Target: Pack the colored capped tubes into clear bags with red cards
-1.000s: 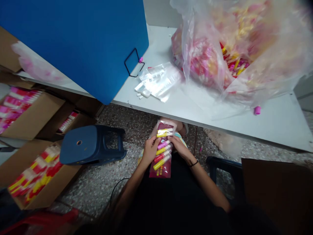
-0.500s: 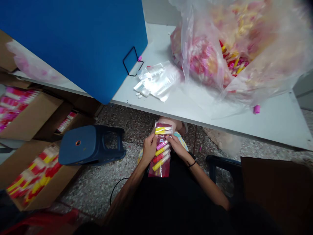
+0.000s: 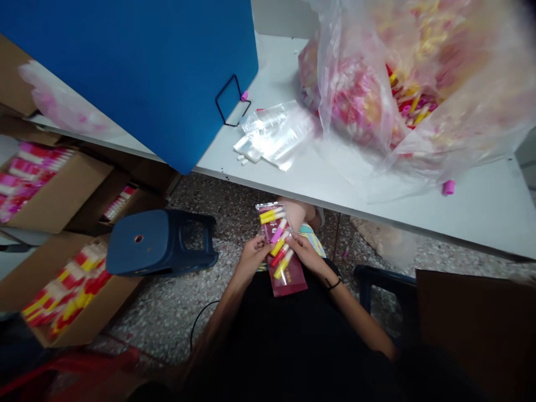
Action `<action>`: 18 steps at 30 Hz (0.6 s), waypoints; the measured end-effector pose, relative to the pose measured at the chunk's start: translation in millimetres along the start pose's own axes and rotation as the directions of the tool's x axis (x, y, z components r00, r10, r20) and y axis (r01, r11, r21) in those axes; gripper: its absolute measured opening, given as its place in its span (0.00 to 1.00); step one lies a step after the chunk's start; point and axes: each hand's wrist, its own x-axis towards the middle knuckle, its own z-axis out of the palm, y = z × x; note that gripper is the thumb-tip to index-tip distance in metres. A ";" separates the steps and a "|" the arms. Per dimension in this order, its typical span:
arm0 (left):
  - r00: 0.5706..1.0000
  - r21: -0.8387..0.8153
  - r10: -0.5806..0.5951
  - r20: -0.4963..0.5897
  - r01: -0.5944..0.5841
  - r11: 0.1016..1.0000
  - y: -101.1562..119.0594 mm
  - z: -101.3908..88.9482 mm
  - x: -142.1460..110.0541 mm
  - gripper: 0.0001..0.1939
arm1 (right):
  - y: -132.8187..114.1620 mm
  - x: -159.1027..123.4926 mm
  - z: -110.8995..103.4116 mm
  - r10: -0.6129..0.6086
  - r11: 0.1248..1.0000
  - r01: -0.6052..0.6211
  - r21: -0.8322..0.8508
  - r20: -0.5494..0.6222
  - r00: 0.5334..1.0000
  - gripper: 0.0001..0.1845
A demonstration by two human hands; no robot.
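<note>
— Red-backed plastic packet (image 3: 288, 277) of pink, yellow and red tubes (image 3: 280, 255): which way does it lie?

— Lengthwise away from the person, its far end leaning slightly left.

— And going left to right?

— Blue plastic stool (image 3: 159, 243) well left of the packet, then the left hand (image 3: 251, 258), fingers curled closed on the packet's left edge.

— Right side?

— Right hand (image 3: 306, 252) closed on the right edge, black wristband (image 3: 334, 285) at its wrist; the two hands are apart, bearing the packet between them
</note>
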 end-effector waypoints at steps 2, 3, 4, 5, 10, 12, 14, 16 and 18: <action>1.000 0.000 0.023 -0.012 -0.023 1.000 0.7 0.4 0.8 0.18 | -2.8 -0.2 4.5 -0.024 0.999 0.025 -0.023 0.033 0.999 0.20; 0.998 0.008 0.049 -0.031 -0.048 0.999 0.3 0.9 2.8 0.16 | -3.7 -0.5 6.4 -0.035 0.999 0.036 -0.029 0.049 0.998 0.20; 0.995 0.022 0.081 -0.058 -0.079 0.997 -0.6 1.4 5.4 0.14 | -4.3 -1.0 7.9 -0.041 0.999 0.043 -0.028 0.067 0.997 0.20; 0.989 0.040 0.113 -0.091 -0.110 0.993 -1.9 2.0 8.4 0.13 | -4.6 -1.7 8.9 -0.041 0.999 0.043 -0.023 0.085 0.996 0.20; 0.964 0.080 0.192 -0.182 -0.180 0.980 -9.4 3.6 16.8 0.15 | -3.1 -4.9 6.2 0.030 0.999 -0.036 0.030 0.177 0.984 0.21; 0.966 0.035 0.191 -0.176 -0.188 0.982 -9.7 2.4 12.8 0.17 | -2.5 -5.2 3.1 0.069 0.991 -0.090 0.095 0.202 0.977 0.20; 0.983 -0.052 0.137 -0.119 -0.144 0.988 -7.5 0.2 4.0 0.18 | -2.8 -4.7 0.9 0.079 0.979 -0.108 0.174 0.167 0.983 0.19; 0.999 -0.123 0.028 0.021 -0.025 0.992 -4.5 -2.0 -7.6 0.21 | -4.1 -3.3 0.4 0.055 0.973 -0.069 0.219 0.067 0.996 0.18; 0.983 -0.137 -0.075 0.169 0.099 0.986 -2.7 -3.3 -18.2 0.25 | -5.8 -1.8 1.9 0.032 0.978 -0.027 0.209 -0.021 0.999 0.18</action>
